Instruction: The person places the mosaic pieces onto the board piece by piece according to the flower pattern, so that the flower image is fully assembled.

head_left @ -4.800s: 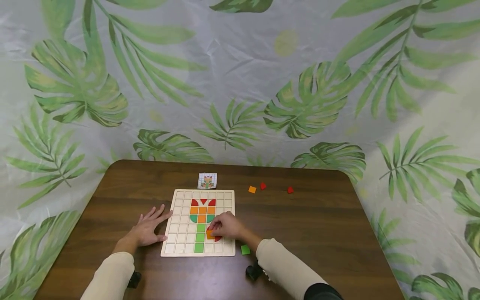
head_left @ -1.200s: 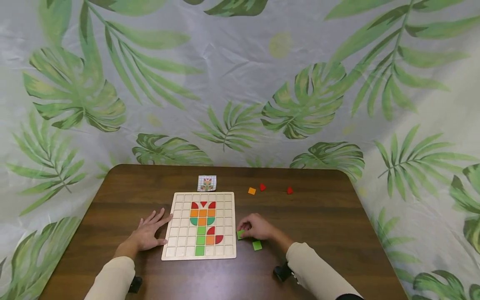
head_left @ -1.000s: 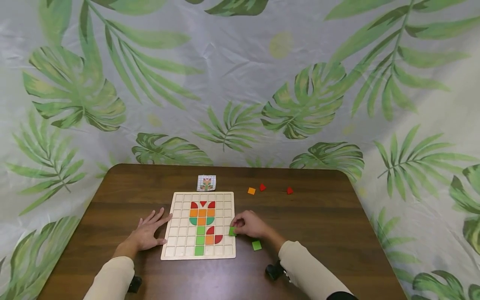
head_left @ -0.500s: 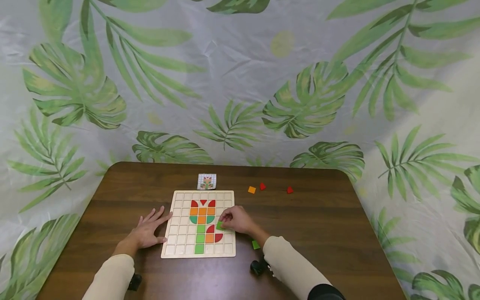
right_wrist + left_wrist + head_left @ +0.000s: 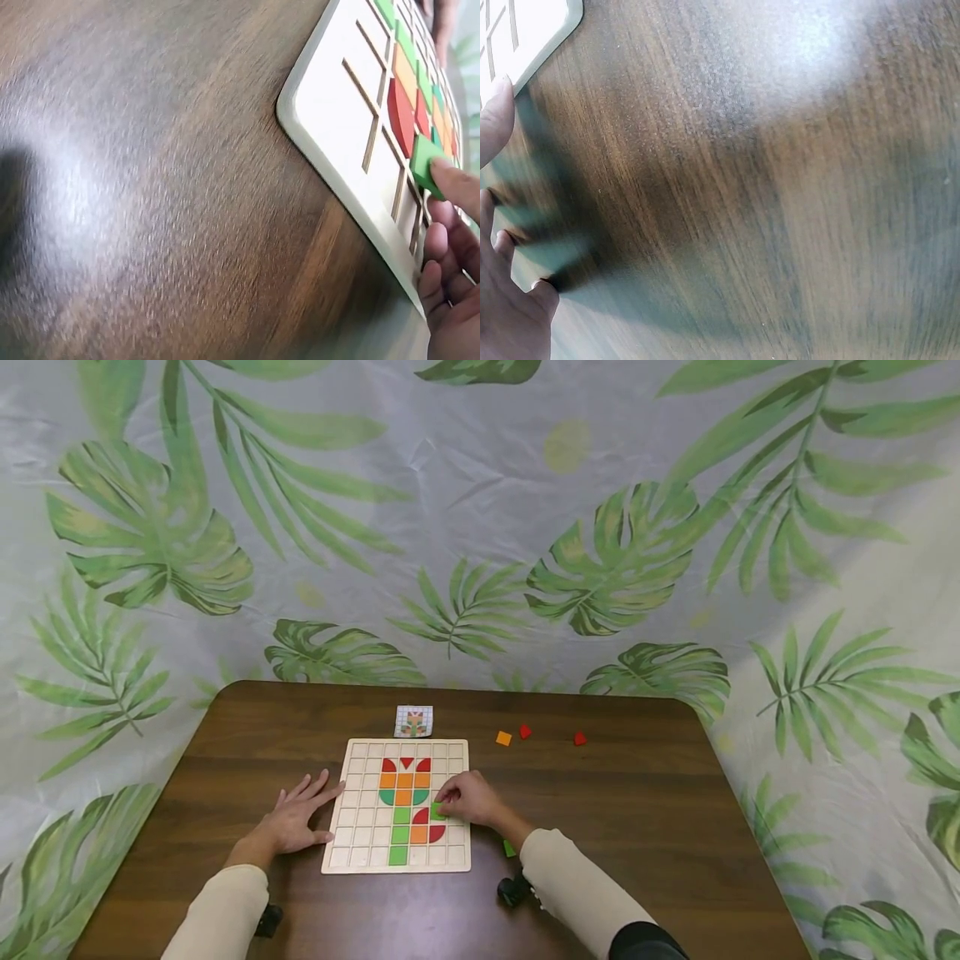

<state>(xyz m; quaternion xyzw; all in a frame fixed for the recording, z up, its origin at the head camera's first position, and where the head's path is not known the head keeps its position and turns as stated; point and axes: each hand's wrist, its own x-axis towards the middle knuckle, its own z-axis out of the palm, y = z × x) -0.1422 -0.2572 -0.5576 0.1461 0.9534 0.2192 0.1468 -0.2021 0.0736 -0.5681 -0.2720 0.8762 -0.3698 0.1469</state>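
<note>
A pale wooden grid board (image 5: 360, 839) lies on the table, with red, orange, teal and green tiles set in its squares as a flower. My right hand (image 5: 471, 798) pinches a square green tile (image 5: 438, 812) over the board's right part, beside the red quarter-round piece (image 5: 421, 816). The right wrist view shows the thumb on this green tile (image 5: 425, 161), which sits tilted at a square. My left hand (image 5: 294, 818) lies with fingers spread at the board's left edge, thumb and a fingertip right at the rim.
Behind the board lies a small pattern card (image 5: 414, 722). An orange square (image 5: 504, 738) and two red pieces, one nearer (image 5: 526, 732) and one farther right (image 5: 580, 738), lie at the back right. Another green tile (image 5: 509, 848) shows partly beside my right forearm.
My right hand has put down an orange tile, picked up a green tile from the table right of the board, and carried it left over the board. The left hand has stayed in place.
</note>
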